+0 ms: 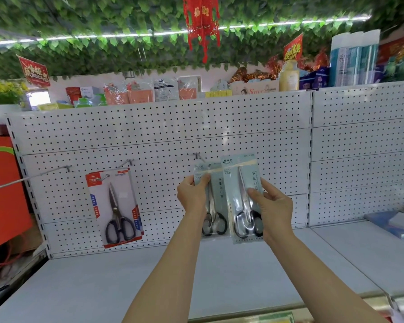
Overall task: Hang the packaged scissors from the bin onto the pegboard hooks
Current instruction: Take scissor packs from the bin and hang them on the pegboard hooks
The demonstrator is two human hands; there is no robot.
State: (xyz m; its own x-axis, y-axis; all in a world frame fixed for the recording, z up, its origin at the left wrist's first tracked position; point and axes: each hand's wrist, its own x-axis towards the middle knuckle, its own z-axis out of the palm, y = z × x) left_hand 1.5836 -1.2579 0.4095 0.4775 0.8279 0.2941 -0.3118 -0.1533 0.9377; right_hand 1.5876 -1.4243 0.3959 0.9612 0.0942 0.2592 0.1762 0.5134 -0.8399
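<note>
A white pegboard [163, 127] fills the middle of the view. My left hand [191, 194] grips the top of a pale blue scissors pack [216, 201] at a hook [197, 156]; whether the pack hangs on the hook I cannot tell. Just to its right and nearer to me, my right hand [273, 206] holds a second pale blue scissors pack [243, 197] upright. Further left, a red-edged scissors pack [116, 206] hangs from another hook [128, 162]. A long bare hook [44, 173] sticks out at the far left. The bin is out of view.
A grey shelf [149, 276] runs below the pegboard. Blue flat packages [392, 223] lie on the shelf at the right. An orange-red panel [2, 194] stands at the left. Goods line the top of the board under green leaf garlands and a red lantern [201, 17].
</note>
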